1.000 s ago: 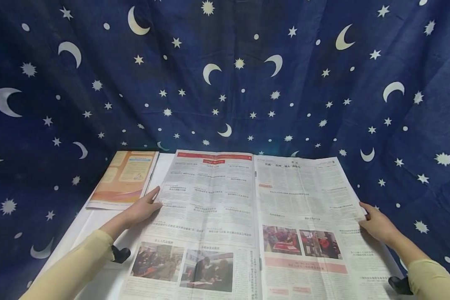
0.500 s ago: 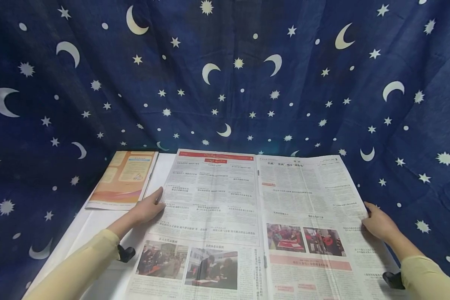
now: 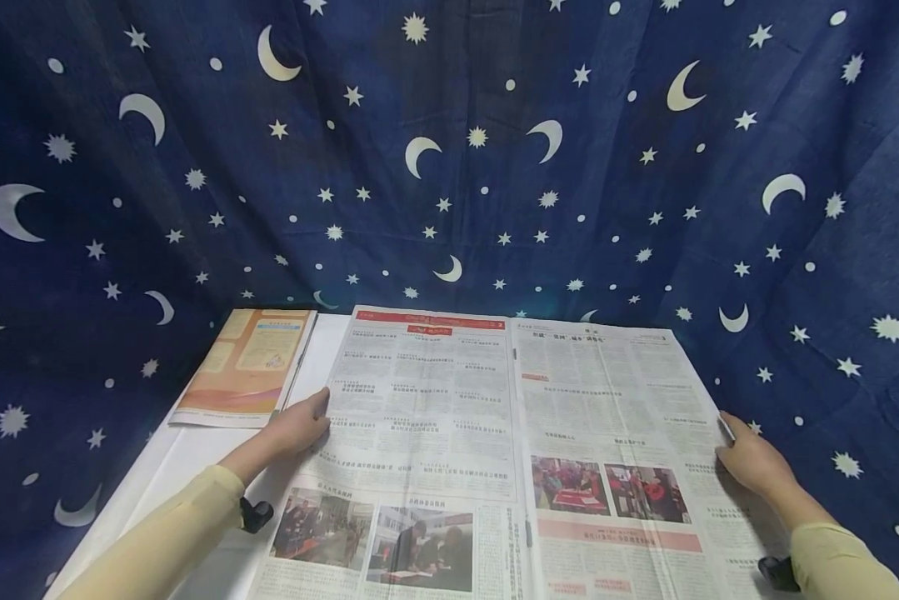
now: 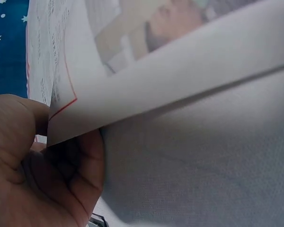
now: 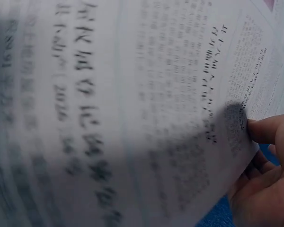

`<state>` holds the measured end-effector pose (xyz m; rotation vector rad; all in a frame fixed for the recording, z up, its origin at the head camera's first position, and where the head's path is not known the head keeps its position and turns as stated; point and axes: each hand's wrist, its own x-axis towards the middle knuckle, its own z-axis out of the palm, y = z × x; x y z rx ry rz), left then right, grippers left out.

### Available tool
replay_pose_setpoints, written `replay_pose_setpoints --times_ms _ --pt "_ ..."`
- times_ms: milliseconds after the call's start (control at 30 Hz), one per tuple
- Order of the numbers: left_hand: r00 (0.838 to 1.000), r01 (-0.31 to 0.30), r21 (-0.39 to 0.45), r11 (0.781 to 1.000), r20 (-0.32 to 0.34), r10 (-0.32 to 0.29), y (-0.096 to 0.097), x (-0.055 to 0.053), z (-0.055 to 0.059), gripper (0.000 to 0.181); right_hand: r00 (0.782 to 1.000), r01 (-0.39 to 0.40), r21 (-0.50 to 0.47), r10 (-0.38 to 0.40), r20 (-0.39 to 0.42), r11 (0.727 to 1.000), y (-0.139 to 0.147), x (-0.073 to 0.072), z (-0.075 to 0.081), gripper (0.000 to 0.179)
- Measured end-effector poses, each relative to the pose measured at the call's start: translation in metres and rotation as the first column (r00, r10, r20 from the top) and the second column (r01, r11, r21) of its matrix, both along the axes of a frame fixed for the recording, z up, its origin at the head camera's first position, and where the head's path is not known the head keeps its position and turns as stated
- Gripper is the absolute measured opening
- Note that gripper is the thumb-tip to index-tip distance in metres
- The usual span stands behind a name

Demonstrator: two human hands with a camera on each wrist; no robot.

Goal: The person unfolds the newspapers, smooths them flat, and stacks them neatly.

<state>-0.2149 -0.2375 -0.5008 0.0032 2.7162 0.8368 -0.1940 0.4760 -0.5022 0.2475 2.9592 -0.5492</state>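
Observation:
A newspaper (image 3: 449, 400) lies spread open in the head view, its print upside down and its lower end cut off by the frame. My left hand (image 3: 299, 425) grips its left edge. In the left wrist view, the sheet's edge (image 4: 90, 113) runs in between the thumb and curled fingers of that hand (image 4: 61, 175). On the other side, my right hand (image 3: 756, 462) pinches the right edge. The right wrist view has that thumb (image 5: 265, 130) on top of the printed sheet (image 5: 180, 104), with fingers curled behind it; the sheet bows a little.
An orange booklet (image 3: 242, 367) lies left of the newspaper, near my left forearm. Both rest on a white table (image 3: 164, 475). Behind and at both sides hangs a dark blue curtain (image 3: 359, 167) with moons and stars.
The newspaper and my left hand have shifted slightly to the right since one second ago. The right hand stays at the right edge, with only a small shift. The booklet has not moved.

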Motion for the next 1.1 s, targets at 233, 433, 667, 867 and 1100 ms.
replay_pose_setpoints --times_ms 233,433,667,867,1100 --pt "0.999 0.026 -0.106 0.994 -0.023 -0.029 -0.001 0.002 -0.002 0.062 0.998 -0.051 0.07 0.049 0.028 0.996 -0.002 0.003 -0.002 0.052" --pt "0.998 0.036 -0.18 0.983 -0.042 -0.044 -0.006 0.008 0.004 0.063 0.996 -0.078 0.06 0.075 0.045 0.995 -0.001 0.001 0.001 0.05" --pt "0.99 0.077 -0.324 0.943 -0.091 -0.112 -0.013 0.013 0.011 0.06 0.998 -0.067 0.151 0.069 -0.005 0.986 0.0 0.001 0.003 0.049" --pt "0.962 0.064 -0.315 0.947 -0.233 -0.142 -0.028 0.018 0.025 0.054 0.996 -0.029 0.175 0.043 -0.081 0.984 -0.008 0.006 0.006 0.056" --pt "0.921 -0.056 -0.142 0.988 -0.391 -0.004 -0.064 0.017 0.047 0.047 0.975 -0.086 0.147 0.113 -0.189 0.985 -0.042 0.003 0.026 0.051"
